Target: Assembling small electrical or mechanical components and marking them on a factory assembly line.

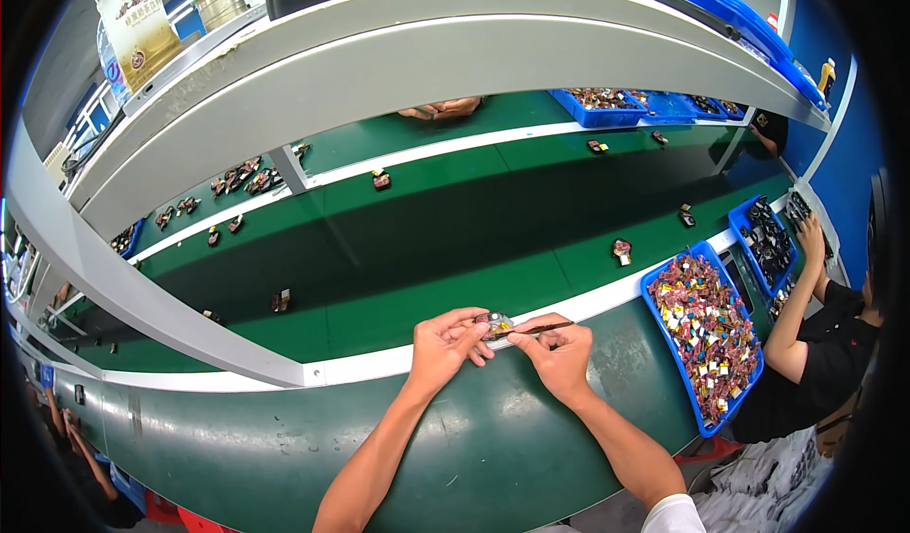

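Near the front edge of the conveyor, my left hand (442, 347) is closed on a small electronic part (498, 323), greyish and clear with a bit of yellow. My right hand (559, 358) pinches a thin dark stick-like tool (550, 328), whose exact kind I cannot make out. The tool's inner end meets the part between both hands. Fingers cover much of the part. Both forearms rest over the green worktable (256, 438).
A blue bin (648, 291) heaped with small wired parts stands right of my hands, with a second blue bin (792, 266) of black pieces beyond it. Several assemblies lie on the green belt (427, 277). A co-worker's arm (791, 329) is at right; a grey shelf beam (398, 59) crosses above.
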`<state>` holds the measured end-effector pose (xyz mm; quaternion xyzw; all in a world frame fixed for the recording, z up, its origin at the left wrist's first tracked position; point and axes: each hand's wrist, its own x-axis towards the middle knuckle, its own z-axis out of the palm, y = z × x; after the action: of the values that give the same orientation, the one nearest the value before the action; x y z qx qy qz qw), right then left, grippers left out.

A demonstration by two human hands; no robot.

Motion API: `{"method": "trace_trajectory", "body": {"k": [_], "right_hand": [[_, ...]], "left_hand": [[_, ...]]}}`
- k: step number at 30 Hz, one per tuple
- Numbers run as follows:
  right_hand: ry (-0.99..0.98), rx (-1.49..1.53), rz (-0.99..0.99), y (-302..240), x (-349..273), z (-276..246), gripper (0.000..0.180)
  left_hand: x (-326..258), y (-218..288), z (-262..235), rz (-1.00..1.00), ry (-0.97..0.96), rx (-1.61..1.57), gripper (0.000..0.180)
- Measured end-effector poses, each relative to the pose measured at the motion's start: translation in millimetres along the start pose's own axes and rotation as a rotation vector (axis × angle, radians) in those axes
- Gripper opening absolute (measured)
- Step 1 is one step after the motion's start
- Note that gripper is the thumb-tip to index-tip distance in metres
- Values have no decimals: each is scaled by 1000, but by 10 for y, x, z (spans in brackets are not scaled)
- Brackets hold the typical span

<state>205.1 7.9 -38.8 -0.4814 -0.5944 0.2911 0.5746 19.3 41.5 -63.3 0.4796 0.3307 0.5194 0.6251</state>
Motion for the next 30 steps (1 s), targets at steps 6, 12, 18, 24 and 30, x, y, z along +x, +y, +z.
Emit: {"method": "trace_trajectory", "body": {"k": [6, 12, 18, 24, 30], "right_hand": [[-52, -8, 56, -35, 15, 2, 10], [-49, 21, 73, -57, 10, 0, 9], [-38, 52, 100, -89, 9, 20, 9], [-12, 185, 134, -39, -10, 53, 9], [-37, 128, 189, -26, -32, 42, 11]], "left_hand": [[-15, -26, -22, -6, -12, 45, 29], [-12, -26, -13, 16, -28, 44, 28], [-16, -12, -13, -1, -16, 44, 27], [-10, -13, 0, 6, -13, 39, 27], [-7, 6, 18, 14, 1, 50, 26]]}}
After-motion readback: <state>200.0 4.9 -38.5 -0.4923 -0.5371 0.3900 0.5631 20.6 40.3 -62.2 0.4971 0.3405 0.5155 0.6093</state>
